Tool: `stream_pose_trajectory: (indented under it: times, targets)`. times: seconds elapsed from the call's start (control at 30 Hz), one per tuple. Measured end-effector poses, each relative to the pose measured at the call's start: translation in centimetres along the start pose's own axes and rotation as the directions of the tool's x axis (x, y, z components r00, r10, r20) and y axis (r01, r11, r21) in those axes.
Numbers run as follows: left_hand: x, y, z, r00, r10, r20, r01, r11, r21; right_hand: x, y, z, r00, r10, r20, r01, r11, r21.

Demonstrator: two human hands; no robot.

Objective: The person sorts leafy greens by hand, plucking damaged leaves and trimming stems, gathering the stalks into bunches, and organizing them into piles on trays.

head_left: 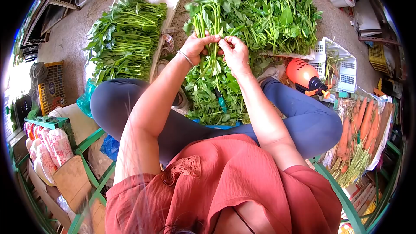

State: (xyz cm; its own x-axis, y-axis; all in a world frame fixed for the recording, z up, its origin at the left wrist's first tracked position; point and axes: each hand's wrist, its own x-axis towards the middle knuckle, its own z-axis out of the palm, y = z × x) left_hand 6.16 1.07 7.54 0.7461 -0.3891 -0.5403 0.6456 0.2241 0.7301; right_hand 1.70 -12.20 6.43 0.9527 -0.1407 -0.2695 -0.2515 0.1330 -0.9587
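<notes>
A bunch of long-stemmed leafy greens (209,19) stands between my hands, leaves away from me and stems hanging down. My left hand (197,48), with a bracelet at the wrist, is wrapped round the stems. My right hand (235,55) pinches at the front of the same bunch, thumb close to the left thumb; whether it grips a stem or a tie is too small to tell. Below, a loose heap of greens (208,93) lies between my legs, with a teal-handled tool (221,102) on it. A large pile of greens (273,13) rises just beyond my right hand.
At the left, neatly laid greens (130,39) fill a white tray (172,1). To the right are an orange spray bottle (302,73), a white plastic crate (348,66) and carrots (359,123). Green metal bars (92,141) flank my seat.
</notes>
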Motion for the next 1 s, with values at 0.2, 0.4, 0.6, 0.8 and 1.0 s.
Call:
stream_pose_trajectory:
  times: [0.2, 0.4, 0.6, 0.8, 1.0]
  targets:
    - [0.4, 0.1, -0.1, 0.987, 0.037, -0.153, -0.067, 0.979, -0.192, -0.1, -0.2, 0.2, 0.996, -0.072, -0.055, 0.066, 0.992, -0.106]
    - [2.3, 0.4, -3.0, 0.941, 0.159, -0.3, -0.23, 0.948, -0.22, -2.7, -1.0, -1.3, 0.973, -0.147, 0.178, 0.222, 0.809, -0.544]
    - [0.6, 2.3, -2.4, 0.964, 0.187, -0.188, -0.232, 0.94, -0.252, -3.8, 5.8, -4.8, 0.759, 0.647, 0.066, -0.008, 0.111, -0.994]
    - [-0.6, 2.7, -2.1, 0.991, 0.136, 0.01, -0.129, 0.959, -0.251, -1.3, 0.7, -5.4, 0.974, 0.202, -0.1, -0.196, 0.535, -0.822]
    - [0.1, 1.7, -2.7, 0.967, 0.181, 0.177, -0.133, 0.959, -0.251, 1.2, -2.3, -3.2, 0.992, -0.051, 0.119, 0.088, 0.941, -0.327]
